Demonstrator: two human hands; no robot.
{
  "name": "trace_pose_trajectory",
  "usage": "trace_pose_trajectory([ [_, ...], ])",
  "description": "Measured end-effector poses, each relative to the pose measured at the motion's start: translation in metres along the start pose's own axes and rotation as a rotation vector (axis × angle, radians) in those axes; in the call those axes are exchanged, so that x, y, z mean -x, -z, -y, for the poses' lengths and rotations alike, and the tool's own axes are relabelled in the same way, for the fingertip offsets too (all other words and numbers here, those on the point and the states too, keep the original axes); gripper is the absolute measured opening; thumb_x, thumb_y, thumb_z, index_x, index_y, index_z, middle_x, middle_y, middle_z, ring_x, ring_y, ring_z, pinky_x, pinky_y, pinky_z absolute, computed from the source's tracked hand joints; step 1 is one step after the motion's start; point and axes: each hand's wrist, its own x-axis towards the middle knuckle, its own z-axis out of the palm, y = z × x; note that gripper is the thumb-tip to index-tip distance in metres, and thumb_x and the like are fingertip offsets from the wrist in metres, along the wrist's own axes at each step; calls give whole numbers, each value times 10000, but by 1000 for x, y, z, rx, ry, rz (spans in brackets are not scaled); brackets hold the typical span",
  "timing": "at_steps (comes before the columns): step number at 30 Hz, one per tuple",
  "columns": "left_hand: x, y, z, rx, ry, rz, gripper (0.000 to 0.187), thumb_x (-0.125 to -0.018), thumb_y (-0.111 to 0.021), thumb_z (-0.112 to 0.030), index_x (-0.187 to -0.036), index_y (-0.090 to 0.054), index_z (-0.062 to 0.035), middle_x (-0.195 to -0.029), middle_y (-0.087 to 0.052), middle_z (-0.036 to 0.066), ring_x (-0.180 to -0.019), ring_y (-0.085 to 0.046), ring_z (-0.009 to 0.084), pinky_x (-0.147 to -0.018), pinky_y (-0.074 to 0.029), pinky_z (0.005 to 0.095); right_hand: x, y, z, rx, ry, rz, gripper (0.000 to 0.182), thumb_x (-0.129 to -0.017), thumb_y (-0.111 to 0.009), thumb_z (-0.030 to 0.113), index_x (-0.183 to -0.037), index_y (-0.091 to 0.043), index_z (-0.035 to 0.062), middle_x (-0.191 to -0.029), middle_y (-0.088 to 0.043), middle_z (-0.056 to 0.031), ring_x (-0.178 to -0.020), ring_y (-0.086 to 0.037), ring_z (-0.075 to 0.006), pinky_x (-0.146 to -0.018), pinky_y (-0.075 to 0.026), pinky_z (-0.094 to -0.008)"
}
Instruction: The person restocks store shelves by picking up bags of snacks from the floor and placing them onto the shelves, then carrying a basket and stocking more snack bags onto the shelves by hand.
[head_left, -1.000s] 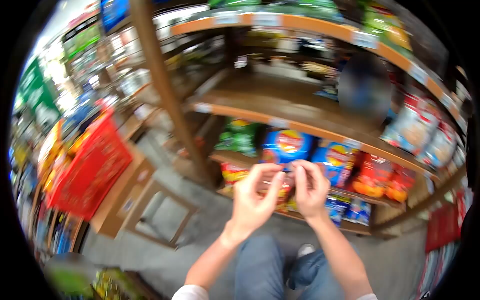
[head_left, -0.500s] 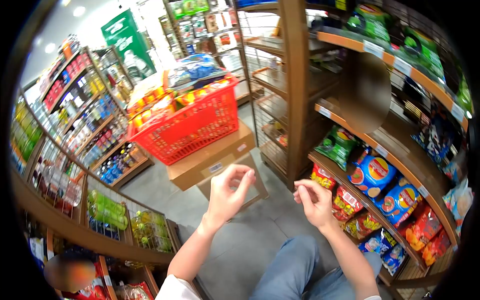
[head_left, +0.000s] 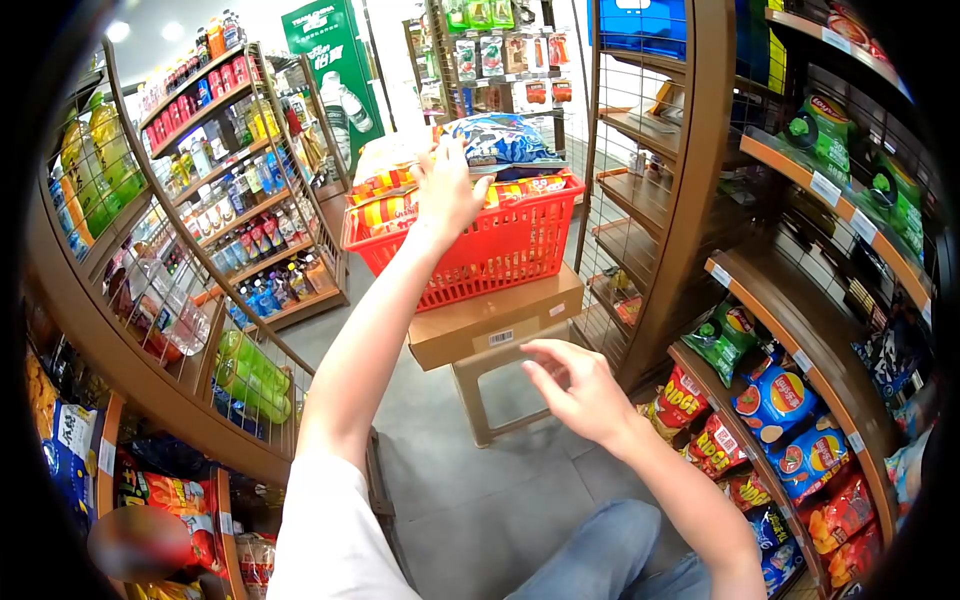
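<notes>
My left hand (head_left: 450, 195) reaches forward over the red shopping basket (head_left: 500, 250), its fingers spread at the packets inside. Red-and-yellow snack bags (head_left: 385, 212) fill the basket on the left, and a blue snack bag (head_left: 503, 138) lies on top, just right of my fingers. The basket rests on a brown cardboard box (head_left: 490, 325), which sits on a beige stool (head_left: 480, 400). Lower and to the right, my right hand (head_left: 585, 390) hangs in the air in front of the stool, thumb and fingers apart with nothing between them.
On the right, a brown shelf unit holds chip bags, among them a green bag (head_left: 722, 340) and a blue bag (head_left: 775, 400). A wire-sided rack with green bottles (head_left: 250, 375) stands close on the left. Drink shelves (head_left: 225, 170) and a green banner (head_left: 330, 80) are farther back.
My left hand has stretched forward and up to the basket's contents, its fingers uncurling. My right hand has come leftward, nearer the stool. The view has turned left, so the basket sits more centrally.
</notes>
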Motion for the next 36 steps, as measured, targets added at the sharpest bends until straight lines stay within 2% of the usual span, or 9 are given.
trace_pose_trajectory([
  [3,-8,-18,3,-53,80,121,686,-769,-756,-302,-1272,-440,42,-1196,-531,195,-1227,-358,356,-969,-304,589,-14,-5,16,-8,17,20,262,-900,-604,141,-1114,-609,-10,-932,-678,-166,-787,-674,-240,-706,-540,-330],
  [7,-9,-28,-3,-63,247,176,636,-793,-740,-313,-1220,-456,62,-1211,-536,189,-1231,-379,371,-977,-310,603,-13,-5,24,-2,65,29,278,-902,-598,139,-1135,-596,-11,-897,-677,-171,-775,-672,-250,-705,-535,-345],
  [13,-12,-41,3,-43,263,61,591,-770,-757,-311,-1201,-500,1,-1208,-541,161,-1221,-407,354,-974,-293,639,7,13,25,48,4,18,314,-898,-597,125,-1183,-568,-3,-827,-679,-159,-696,-668,-239,-647,-528,-342],
  [15,-17,-36,2,34,283,167,548,-760,-766,-304,-1170,-532,-25,-1176,-560,137,-1217,-419,330,-971,-277,662,11,19,27,51,-10,9,310,-897,-596,120,-1180,-569,-2,-816,-677,-156,-680,-665,-232,-637,-527,-339],
  [20,-20,-24,-7,252,149,34,312,-767,-740,-98,-1006,-559,-11,-1014,-601,177,-948,-577,358,-853,-437,424,26,34,20,80,-27,-1,306,-894,-594,113,-1177,-566,0,-806,-676,-147,-651,-655,-213,-630,-525,-327],
  [24,-19,-19,-14,413,48,-108,260,-780,-684,-18,-990,-532,7,-953,-575,196,-911,-560,400,-803,-451,454,43,54,10,122,-57,-36,266,-891,-600,114,-1127,-594,-6,-778,-679,-127,-622,-645,-170,-608,-518,-295],
  [30,15,-5,-46,548,-5,-362,236,-740,-600,99,-938,-519,-1,-929,-532,176,-900,-533,369,-796,-436,413,73,87,-21,77,-148,-204,222,-888,-610,113,-1081,-631,6,-765,-691,-105,-627,-643,-124,-609,-524,-269],
  [33,58,15,-82,491,-109,-483,235,-717,-579,124,-895,-509,-14,-943,-543,172,-915,-541,358,-828,-443,414,79,103,-35,43,-151,-339,198,-886,-612,65,-1071,-636,-1,-800,-700,-82,-710,-655,-105,-646,-515,-238],
  [36,110,25,-122,588,-150,-471,251,-673,-566,145,-852,-485,-10,-932,-545,156,-917,-558,323,-860,-448,372,83,125,-36,-50,-182,-483,240,-894,-645,130,-1084,-626,-15,-874,-684,-93,-796,-648,-124,-688,-533,-269],
])
